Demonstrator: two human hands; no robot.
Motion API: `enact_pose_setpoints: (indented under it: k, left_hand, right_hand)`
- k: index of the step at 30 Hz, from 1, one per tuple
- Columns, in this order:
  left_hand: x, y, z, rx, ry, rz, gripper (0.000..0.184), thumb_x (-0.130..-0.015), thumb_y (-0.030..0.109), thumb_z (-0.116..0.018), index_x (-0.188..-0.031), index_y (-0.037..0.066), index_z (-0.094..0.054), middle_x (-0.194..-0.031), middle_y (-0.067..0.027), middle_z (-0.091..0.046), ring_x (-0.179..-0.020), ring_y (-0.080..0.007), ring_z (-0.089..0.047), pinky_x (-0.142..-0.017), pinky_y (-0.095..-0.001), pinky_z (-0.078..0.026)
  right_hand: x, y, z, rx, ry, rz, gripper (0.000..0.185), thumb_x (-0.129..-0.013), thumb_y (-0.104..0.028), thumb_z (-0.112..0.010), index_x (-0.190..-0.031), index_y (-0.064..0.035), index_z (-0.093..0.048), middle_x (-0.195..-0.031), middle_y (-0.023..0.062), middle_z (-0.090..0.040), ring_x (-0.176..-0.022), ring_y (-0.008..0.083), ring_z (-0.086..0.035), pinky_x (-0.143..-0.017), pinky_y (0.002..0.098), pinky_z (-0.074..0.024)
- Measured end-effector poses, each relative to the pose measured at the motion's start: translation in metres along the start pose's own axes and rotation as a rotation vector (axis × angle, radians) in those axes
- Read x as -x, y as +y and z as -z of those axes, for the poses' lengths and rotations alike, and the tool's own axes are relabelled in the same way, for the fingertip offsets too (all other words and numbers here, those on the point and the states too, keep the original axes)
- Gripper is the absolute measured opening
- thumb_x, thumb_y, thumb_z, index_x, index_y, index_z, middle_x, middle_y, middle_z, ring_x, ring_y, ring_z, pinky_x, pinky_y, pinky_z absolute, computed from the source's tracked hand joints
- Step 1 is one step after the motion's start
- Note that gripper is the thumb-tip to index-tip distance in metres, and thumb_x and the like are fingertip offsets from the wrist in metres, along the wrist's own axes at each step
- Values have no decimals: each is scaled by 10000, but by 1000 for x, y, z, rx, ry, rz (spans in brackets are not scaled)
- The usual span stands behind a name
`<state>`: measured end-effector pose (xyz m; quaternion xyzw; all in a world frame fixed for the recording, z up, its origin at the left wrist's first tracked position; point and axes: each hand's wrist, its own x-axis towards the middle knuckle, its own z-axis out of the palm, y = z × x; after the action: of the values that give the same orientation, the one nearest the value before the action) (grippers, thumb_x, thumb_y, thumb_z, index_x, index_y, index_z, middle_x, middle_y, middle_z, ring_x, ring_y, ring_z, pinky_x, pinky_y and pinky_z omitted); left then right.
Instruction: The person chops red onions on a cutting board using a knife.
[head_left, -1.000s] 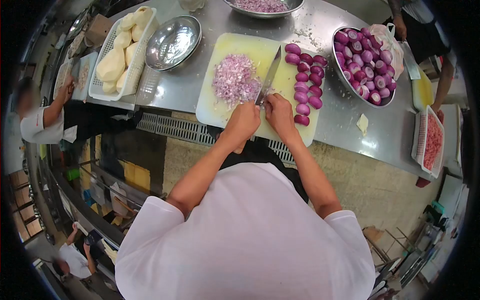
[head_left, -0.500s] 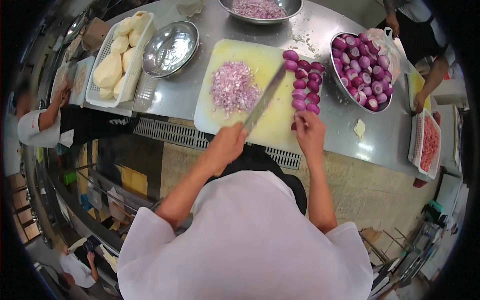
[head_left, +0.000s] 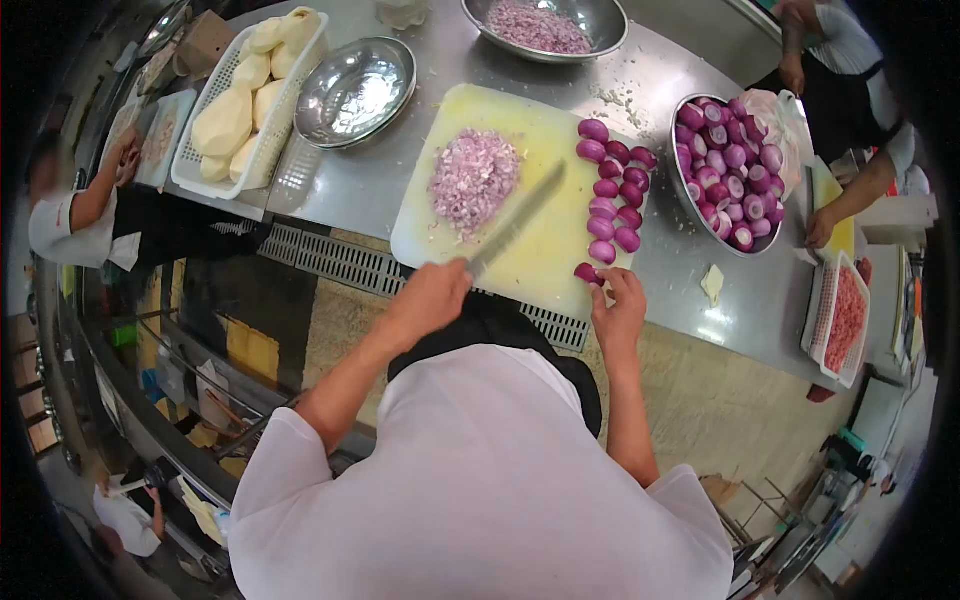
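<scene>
My left hand is wrapped around the handle of a long kitchen knife, whose blade slants up across the yellowed cutting board. Close to the board's right front corner, my right hand has its fingertips on a red onion half. Beyond those fingers, several peeled red onion halves stand in two rows along the board's right side. A mound of chopped onion lies left of the blade, apart from it.
A steel bowl of red onions stands right of the board. Behind it sits a bowl of chopped onion. Leftward are a shiny steel bowl and a white basket of peeled roots. Co-workers stand at both sides; one hand is at right.
My left hand has drawn the knife down and left, away from the onion rows. My right hand has shifted slightly toward me, with an onion half now showing at its fingertips. The view shifted slightly.
</scene>
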<state>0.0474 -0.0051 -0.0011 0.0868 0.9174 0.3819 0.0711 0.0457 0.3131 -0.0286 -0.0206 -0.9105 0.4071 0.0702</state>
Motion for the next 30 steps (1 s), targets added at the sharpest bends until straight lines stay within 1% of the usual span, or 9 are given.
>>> enact_pose_setpoints:
  k: [3, 6, 10, 15, 20, 23, 25, 28, 30]
  left_hand:
    - [15, 3, 4, 62, -191, 0, 243, -1036, 183, -579, -958, -47, -576, -704, -275, -595, -732, -519, -609, -663, -520, -488]
    - [4, -6, 20, 182, -244, 301, 265, -1038, 222, -603, -965, -33, -601, -632, -154, -569, -493, -266, -579, -518, -443, -481]
    - [-18, 10, 38, 147, -127, 455, 276, -1041, 219, -573, -1032, -54, -607, -688, -231, -621, -642, -437, -641, -620, -495, -501]
    - [-24, 38, 18, -19, 78, 208, 258, -1022, 137, -528, -1045, -102, -626, -819, -348, -671, -827, -554, -649, -749, -595, -516]
    - [-40, 23, -5, 34, -4, 229, 253, -1038, 178, -527, -1031, -68, -584, -748, -294, -659, -629, -449, -671, -586, -519, -519]
    - [-31, 38, 0, 90, 3, 283, 273, -1013, 144, -530, -1050, -110, -623, -822, -368, -663, -835, -539, -663, -768, -604, -518]
    - [-38, 31, -13, 52, 28, 202, 257, -1056, 181, -512, -1030, -66, -579, -639, -219, -627, -489, -321, -641, -481, -460, -516]
    - [-40, 63, 14, 189, -108, 437, 259, -1020, 127, -507, -1035, -105, -623, -795, -356, -661, -818, -541, -660, -764, -596, -522]
    - [-30, 45, -4, 141, -37, 334, 262, -1042, 155, -498, -1036, -85, -603, -710, -275, -646, -642, -411, -645, -603, -512, -517]
  right_hand:
    - [-1, 5, -6, 119, 25, 115, 248, -814, 31, -739, -1053, -26, -713, -1064, 148, -674, -943, 339, -666, -804, 410, -561]
    - [-1, -4, -20, -5, 4, 78, 232, -798, 13, -748, -1022, -37, -709, -1049, 147, -674, -958, 354, -656, -843, 423, -542]
    - [-27, -22, -60, -5, -45, 247, 209, -800, 9, -738, -1000, -43, -704, -1045, 152, -676, -956, 372, -644, -832, 446, -528]
    - [-70, -51, -91, 19, -50, 392, 187, -817, 8, -714, -996, -46, -706, -1033, 153, -673, -939, 376, -636, -806, 470, -527]
    - [-93, -59, -99, 135, -161, 436, 164, -837, -11, -664, -991, -54, -702, -986, 147, -652, -921, 374, -626, -798, 474, -535]
    - [-96, -65, -91, 182, -233, 425, 178, -836, -13, -649, -1001, -56, -695, -984, 146, -650, -922, 380, -626, -796, 481, -539]
    - [-95, -65, -95, 199, -269, 416, 190, -833, -10, -641, -1009, -58, -692, -985, 146, -648, -922, 385, -624, -795, 487, -541]
    - [-99, -61, -95, 238, -279, 425, 230, -815, 16, -629, -1023, -62, -688, -1001, 149, -647, -924, 394, -621, -797, 496, -540]
    - [-96, -62, -95, 207, -232, 453, 205, -827, 10, -649, -1014, -64, -690, -958, 145, -649, -906, 388, -643, -785, 489, -540]
